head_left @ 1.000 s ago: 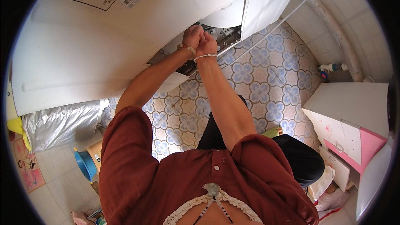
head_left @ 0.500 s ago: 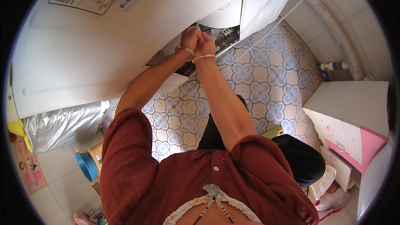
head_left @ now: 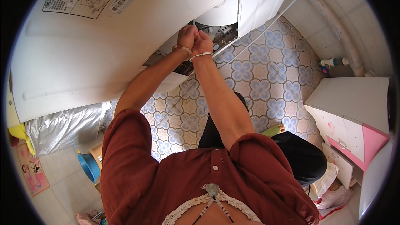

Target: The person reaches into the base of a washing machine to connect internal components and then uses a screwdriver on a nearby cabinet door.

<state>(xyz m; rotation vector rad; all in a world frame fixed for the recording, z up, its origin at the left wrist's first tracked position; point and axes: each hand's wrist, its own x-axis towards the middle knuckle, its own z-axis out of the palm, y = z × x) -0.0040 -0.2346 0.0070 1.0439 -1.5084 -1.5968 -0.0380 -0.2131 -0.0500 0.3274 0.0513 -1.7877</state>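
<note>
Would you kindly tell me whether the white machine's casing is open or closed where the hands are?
Open: inner parts show through the casing, just beside the right hand.

Hands (head_left: pixel 202 45) crowd the middle of an opening (head_left: pixel 240 14) in a white appliance (head_left: pixel 104 54), with gaps either side; a curved white surface (head_left: pixel 218 13) blocks the upper right, a thin cord (head_left: pixel 250 40) crossing just outside.

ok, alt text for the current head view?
A person's left hand and right hand together at an opening in a white appliance, mechanical parts visible inside; whether they hold anything is unclear. Patterned floor tiles lie below; a white-and-pink cabinet at right.
</note>
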